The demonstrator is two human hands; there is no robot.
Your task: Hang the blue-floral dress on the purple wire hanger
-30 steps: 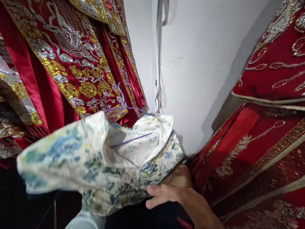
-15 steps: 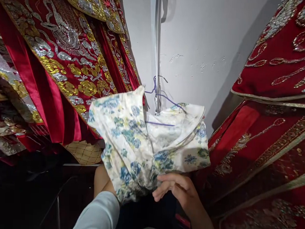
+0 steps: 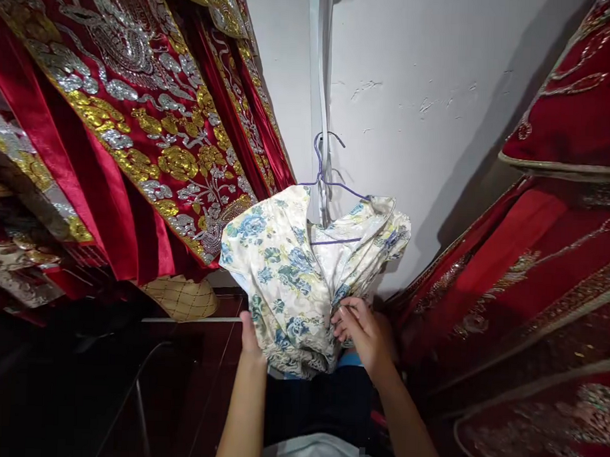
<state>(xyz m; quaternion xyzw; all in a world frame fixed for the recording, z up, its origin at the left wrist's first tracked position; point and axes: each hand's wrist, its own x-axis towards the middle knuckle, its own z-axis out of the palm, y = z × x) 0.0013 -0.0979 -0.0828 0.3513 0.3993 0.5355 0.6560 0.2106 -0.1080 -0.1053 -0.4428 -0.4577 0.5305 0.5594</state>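
Observation:
A white top with blue and green flowers [image 3: 283,274] hangs on a purple wire hanger [image 3: 342,186], whose hook is by a pale vertical strip. Its short sleeves spread to both sides and its waist is gathered. At the lower left edge of the top is my left hand [image 3: 250,340], thumb up along the cloth, its other fingers hidden behind the garment. My right hand [image 3: 359,330] pinches the cloth at the front, below the crossed neckline, with fingers bent together.
Red garments with gold and silver embroidery [image 3: 178,124] hang at the left. More red beaded garments [image 3: 514,262] fill the right side. Behind the top are a scuffed white wall [image 3: 400,72] and the pale strip [image 3: 318,69]. A thin metal frame [image 3: 141,409] stands lower left.
The top has settled lower and straighter on the hanger. My left hand has come out from beneath the cloth to its left edge. My right hand has moved up and closed on the front.

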